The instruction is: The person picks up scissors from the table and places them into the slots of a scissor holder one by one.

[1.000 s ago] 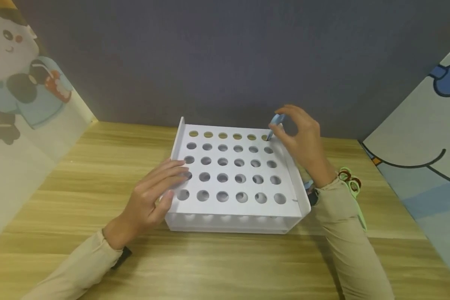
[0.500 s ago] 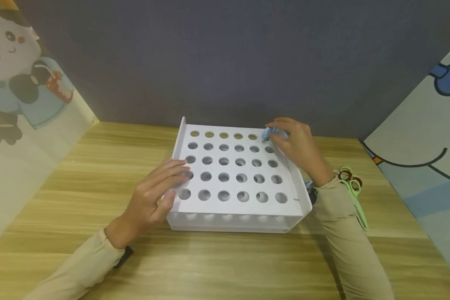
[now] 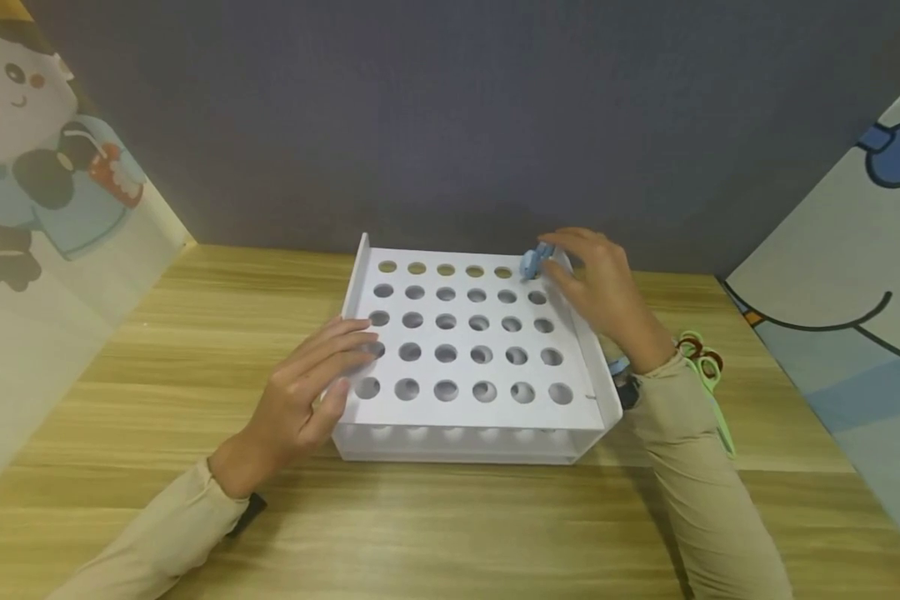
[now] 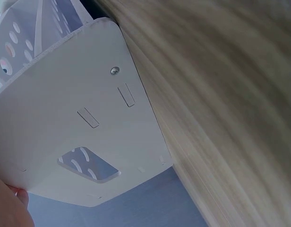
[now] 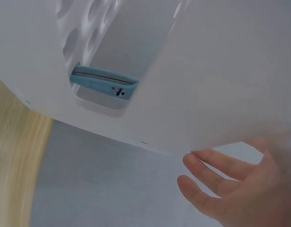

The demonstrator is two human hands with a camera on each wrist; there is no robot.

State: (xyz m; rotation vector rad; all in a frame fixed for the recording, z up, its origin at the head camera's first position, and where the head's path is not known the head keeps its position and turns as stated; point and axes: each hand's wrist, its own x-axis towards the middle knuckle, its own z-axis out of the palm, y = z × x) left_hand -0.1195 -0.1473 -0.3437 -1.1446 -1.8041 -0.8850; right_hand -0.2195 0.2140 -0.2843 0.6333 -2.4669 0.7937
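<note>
A white rack [image 3: 465, 417] with rows of round holes stands on the wooden table. My left hand [image 3: 292, 400] rests on its left edge, fingers straight across the top plate; part of that hand [image 4: 11, 208] shows beside the side panel [image 4: 89, 94]. At the far right corner, my right hand [image 3: 603, 287] has thumb and forefinger around the top of a blue object [image 3: 529, 264], which stands in the corner hole. Through the side opening, its lower part [image 5: 105, 84] shows inside the rack. Other fingers of the right hand [image 5: 230, 184] are loosely bent.
Green-handled scissors [image 3: 708, 371] lie on the table right of the rack, beside the right sleeve [image 3: 693, 458]. A grey wall [image 3: 450, 117] rises close behind the rack, and printed panels [image 3: 855, 317] stand at both sides.
Over the last second the right hand lowered the blue object deeper into the far right hole. Since half a second ago it has barely moved. The left hand stays put.
</note>
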